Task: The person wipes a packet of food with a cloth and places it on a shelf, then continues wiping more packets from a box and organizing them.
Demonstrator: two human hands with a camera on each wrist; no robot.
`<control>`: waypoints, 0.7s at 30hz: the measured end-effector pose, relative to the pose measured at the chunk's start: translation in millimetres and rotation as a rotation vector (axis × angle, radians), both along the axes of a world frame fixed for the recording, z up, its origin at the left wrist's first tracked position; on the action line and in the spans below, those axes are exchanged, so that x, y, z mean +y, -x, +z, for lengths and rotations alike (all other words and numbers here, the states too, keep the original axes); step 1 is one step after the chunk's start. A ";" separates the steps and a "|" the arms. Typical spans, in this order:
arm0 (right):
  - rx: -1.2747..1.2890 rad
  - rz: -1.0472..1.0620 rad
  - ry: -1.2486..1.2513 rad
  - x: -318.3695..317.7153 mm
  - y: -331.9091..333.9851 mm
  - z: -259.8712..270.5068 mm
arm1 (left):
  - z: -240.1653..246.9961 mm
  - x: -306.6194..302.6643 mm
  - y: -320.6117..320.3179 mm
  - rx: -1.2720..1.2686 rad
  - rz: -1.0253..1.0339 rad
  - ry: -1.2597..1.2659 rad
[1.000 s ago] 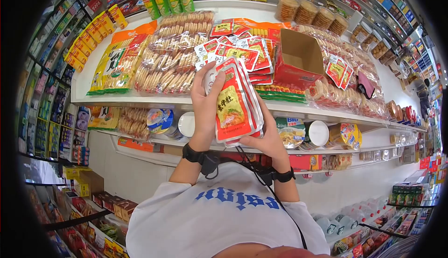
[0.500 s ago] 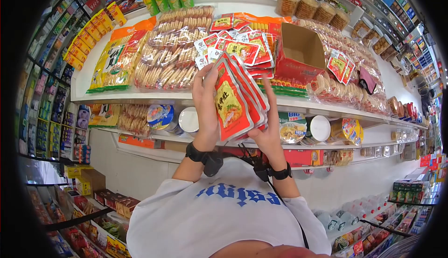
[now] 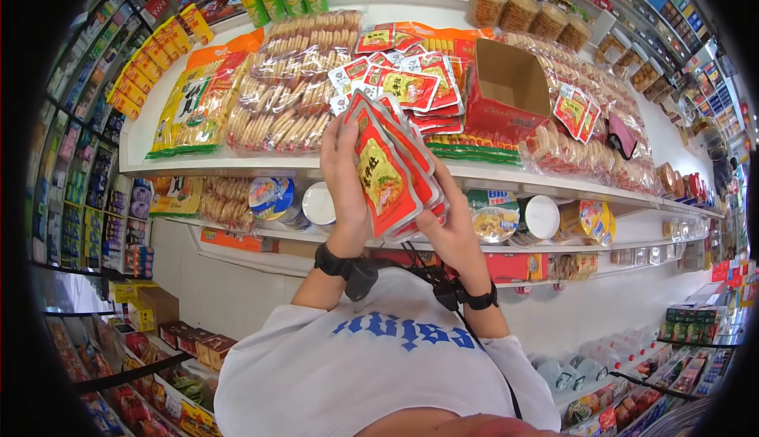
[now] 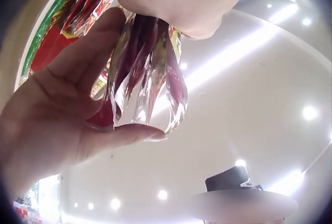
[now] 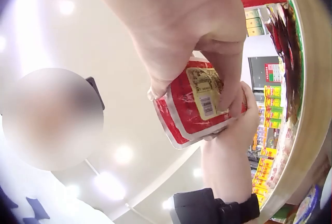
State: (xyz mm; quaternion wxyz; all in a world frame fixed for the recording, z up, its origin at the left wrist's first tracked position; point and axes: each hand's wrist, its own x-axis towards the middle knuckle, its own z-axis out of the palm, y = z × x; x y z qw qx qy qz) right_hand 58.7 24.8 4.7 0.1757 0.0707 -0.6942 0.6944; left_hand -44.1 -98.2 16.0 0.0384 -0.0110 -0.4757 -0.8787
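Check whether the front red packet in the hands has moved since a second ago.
Yes. In the head view, the front packet has shifted slightly left, its upper end now farther from the open cardboard box.

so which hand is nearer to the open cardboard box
Right. The right hand is below and left of the open cardboard box in the head view; the left hand is farther left, across the red packets.

The left hand point(image 3: 345, 184) and right hand point(image 3: 454, 231) grip from opposite sides (both forearms point(image 3: 318, 287) slanting inward).
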 end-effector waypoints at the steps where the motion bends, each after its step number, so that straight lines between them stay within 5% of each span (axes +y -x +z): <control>1: 0.006 -0.009 0.025 -3.8 -1.0 1.9 | 4.1 1.0 -2.1 -0.019 0.005 0.003; 21: -0.098 -0.009 0.297 -23.4 -16.7 -0.4 | -9.0 8.8 -4.6 0.127 0.103 0.114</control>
